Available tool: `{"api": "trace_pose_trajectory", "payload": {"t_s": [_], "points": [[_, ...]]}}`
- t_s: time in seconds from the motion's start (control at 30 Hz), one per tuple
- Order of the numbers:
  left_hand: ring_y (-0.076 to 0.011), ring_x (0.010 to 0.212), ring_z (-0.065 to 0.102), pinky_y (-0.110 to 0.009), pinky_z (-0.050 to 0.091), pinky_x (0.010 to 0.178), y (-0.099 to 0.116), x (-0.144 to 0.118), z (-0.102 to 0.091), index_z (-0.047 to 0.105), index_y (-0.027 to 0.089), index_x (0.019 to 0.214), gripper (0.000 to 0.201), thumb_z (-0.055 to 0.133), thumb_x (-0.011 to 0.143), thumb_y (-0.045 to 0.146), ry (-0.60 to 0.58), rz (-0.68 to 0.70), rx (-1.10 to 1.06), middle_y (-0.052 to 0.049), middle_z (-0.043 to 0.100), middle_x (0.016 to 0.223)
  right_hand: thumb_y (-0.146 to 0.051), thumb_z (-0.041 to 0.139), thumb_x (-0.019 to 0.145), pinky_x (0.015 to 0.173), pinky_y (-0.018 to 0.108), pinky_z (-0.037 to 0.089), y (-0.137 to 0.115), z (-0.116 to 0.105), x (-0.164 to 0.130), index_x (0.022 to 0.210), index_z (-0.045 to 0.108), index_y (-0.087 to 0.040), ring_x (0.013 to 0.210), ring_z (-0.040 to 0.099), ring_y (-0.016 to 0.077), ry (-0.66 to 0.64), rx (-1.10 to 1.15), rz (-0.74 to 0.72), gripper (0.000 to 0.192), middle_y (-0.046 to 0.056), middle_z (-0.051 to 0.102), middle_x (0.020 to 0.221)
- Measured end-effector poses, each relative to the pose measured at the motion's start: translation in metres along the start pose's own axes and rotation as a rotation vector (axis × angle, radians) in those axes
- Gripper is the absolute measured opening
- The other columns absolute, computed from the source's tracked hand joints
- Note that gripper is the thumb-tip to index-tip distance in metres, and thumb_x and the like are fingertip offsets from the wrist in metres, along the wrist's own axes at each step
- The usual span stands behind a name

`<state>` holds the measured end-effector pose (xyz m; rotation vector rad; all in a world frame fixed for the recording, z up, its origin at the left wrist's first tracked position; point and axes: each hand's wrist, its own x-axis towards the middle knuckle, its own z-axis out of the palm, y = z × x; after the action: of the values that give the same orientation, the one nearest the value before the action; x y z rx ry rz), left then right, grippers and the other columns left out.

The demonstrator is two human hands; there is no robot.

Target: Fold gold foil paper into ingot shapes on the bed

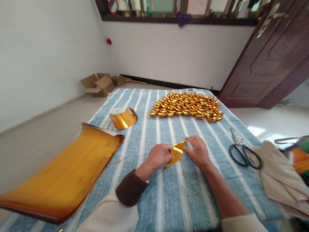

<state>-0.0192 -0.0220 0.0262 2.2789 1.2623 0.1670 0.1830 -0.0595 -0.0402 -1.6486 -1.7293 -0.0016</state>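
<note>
A small piece of folded gold foil paper [177,154] lies between my two hands, low over the striped cloth, with slanted folds and pointed ends. My left hand [159,157] grips its left edge, the fingers curled and pressed together. At the paper's upper right corner, my right hand [198,151] pinches it between thumb and fingers. Beyond my hands, a large cluster of folded gold paper ingots [185,106] covers the far right of the table. A curled stack of small gold sheets [123,119] rests at the left.
Large gold sheets [65,170] lie stacked along the left table edge, partly overhanging. Black-handled scissors [243,154] and a beige cloth [282,177] sit on the right. A blue striped tablecloth [142,138] covers the table. Cardboard boxes [98,85] stand on the floor behind.
</note>
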Motion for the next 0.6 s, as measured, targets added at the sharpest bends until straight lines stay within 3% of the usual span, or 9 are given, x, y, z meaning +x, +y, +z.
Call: {"api": "trace_pose_trajectory", "payload": {"t_s": [0.1,0.27,0.4,0.6], "points": [[-0.0138,0.059,0.057,-0.024,0.036,0.056,-0.001,0.000,0.001,0.071,0.019,0.082,0.017,0.060,0.069,0.017,-0.005,-0.006,-0.007,0.002,0.065,0.063,-0.027,0.067,0.077,0.098,0.054,0.042,-0.001,0.004,-0.003,0.111,0.067,-0.021,0.120,0.051,0.0328,0.003,-0.060,0.007,0.035,0.013,0.064,0.115],[-0.0151,0.062,0.059,-0.024,0.037,0.057,-0.004,0.002,0.004,0.069,0.018,0.083,0.017,0.062,0.068,0.015,0.016,0.003,-0.051,0.002,0.064,0.066,-0.024,0.070,0.073,0.101,0.054,0.040,-0.003,0.005,-0.002,0.097,0.069,-0.024,0.123,0.050,0.0325,0.007,-0.001,0.011,0.024,0.011,0.063,0.116],[-0.0145,0.064,0.058,-0.024,0.037,0.057,-0.005,0.003,0.005,0.066,0.018,0.082,0.018,0.063,0.066,0.013,0.042,-0.017,-0.109,0.001,0.065,0.073,-0.023,0.067,0.070,0.096,0.047,0.045,-0.006,-0.003,0.004,0.084,0.065,-0.021,0.106,0.060,0.0270,0.005,0.219,0.056,0.014,0.007,0.067,0.101],[-0.0132,0.062,0.056,-0.023,0.037,0.057,-0.008,0.003,0.004,0.066,0.016,0.084,0.020,0.064,0.065,0.010,0.023,-0.008,-0.237,0.001,0.063,0.070,-0.027,0.060,0.074,0.075,0.034,0.051,-0.022,-0.012,0.004,0.079,0.060,-0.022,0.076,0.066,0.0192,-0.108,0.488,0.270,0.008,0.000,0.068,0.077]]}}
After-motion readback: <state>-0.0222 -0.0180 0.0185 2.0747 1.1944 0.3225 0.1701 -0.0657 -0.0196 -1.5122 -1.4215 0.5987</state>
